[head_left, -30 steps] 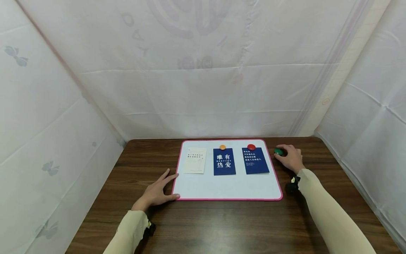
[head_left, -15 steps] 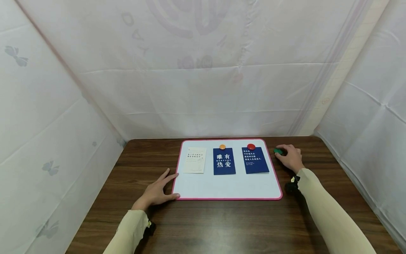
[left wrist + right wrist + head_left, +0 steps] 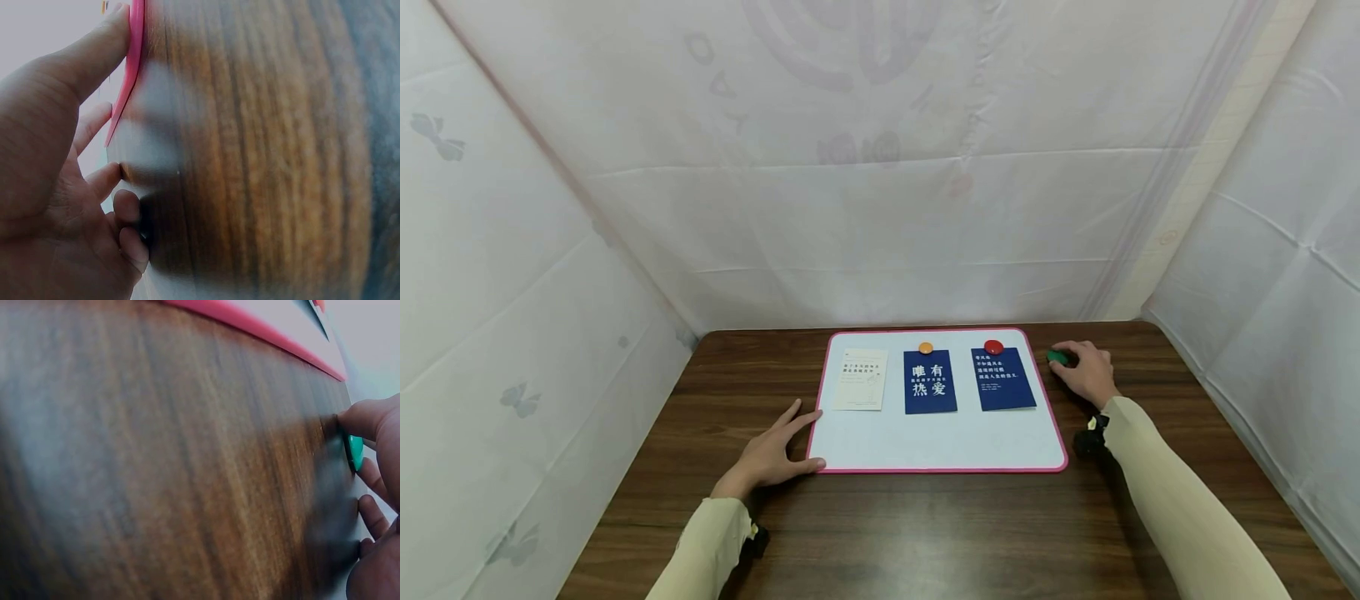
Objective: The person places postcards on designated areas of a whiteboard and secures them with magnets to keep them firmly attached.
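A white board with a pink rim (image 3: 940, 471) lies flat on the dark wooden table (image 3: 880, 533). On it are a white card (image 3: 861, 379), a blue card (image 3: 931, 382) under an orange magnet (image 3: 926, 347), and a second blue card (image 3: 1003, 379) under a red magnet (image 3: 993, 347). My left hand (image 3: 772, 452) rests flat on the table, thumb against the board's near left corner (image 3: 132, 56). Right of the board, my right hand (image 3: 1084, 371) pinches a green magnet (image 3: 1057, 358), also in the right wrist view (image 3: 355, 452).
White fabric walls (image 3: 880, 167) close in the table at the back and on both sides. Bare wood runs along the front edge and at both ends of the board.
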